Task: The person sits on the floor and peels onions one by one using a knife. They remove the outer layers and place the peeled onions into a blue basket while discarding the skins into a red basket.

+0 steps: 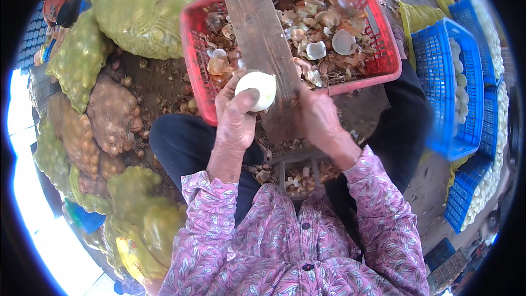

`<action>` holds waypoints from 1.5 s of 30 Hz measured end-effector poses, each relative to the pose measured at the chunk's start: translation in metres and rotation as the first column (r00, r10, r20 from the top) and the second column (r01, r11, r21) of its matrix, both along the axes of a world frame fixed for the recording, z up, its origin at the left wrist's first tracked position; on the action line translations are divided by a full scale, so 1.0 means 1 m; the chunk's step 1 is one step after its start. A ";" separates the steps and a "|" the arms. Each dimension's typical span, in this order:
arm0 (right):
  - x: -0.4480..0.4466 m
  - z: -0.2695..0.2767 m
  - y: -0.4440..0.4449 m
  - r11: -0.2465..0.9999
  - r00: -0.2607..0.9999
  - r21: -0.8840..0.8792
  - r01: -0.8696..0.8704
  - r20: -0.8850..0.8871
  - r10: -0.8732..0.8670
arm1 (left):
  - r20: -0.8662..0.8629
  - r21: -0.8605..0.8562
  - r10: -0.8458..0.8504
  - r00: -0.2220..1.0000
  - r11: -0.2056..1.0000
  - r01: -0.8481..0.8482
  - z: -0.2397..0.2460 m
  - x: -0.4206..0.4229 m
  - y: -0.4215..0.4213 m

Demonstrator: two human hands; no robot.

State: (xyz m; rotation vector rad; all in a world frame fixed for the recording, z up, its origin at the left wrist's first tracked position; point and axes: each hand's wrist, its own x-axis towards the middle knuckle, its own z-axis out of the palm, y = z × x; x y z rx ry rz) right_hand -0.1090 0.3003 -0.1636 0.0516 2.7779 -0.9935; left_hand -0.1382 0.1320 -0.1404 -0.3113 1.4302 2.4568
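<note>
My left hand holds a peeled white onion, the thumb lying across it, over the left side of a wooden board. The board lies across a red plastic basket that holds onion skins and cut pieces. My right hand is at the board's right edge near its lower end. It is blurred and its fingers are curled in; whether it holds something is hidden.
Mesh sacks of onions and brownish net sacks lie at the left. Blue plastic crates with peeled onions stand at the right. Loose onions and skins litter the ground. A dark metal frame is between my legs.
</note>
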 end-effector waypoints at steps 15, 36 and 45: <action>0.024 0.029 0.096 -0.290 0.588 -0.778 0.557 0.617 -0.523 | -0.375 -0.267 -0.459 0.806 0.885 0.380 0.091 -0.055 0.305; 0.031 -0.024 -0.032 0.975 0.995 -0.199 0.099 0.014 -0.098 | 0.313 -0.929 0.578 0.753 0.022 0.370 -0.279 0.151 -0.322; 0.005 0.004 -0.049 0.984 0.989 -0.155 -0.088 0.103 0.105 | 0.260 -0.962 0.629 0.733 0.230 0.144 -0.317 0.145 -0.332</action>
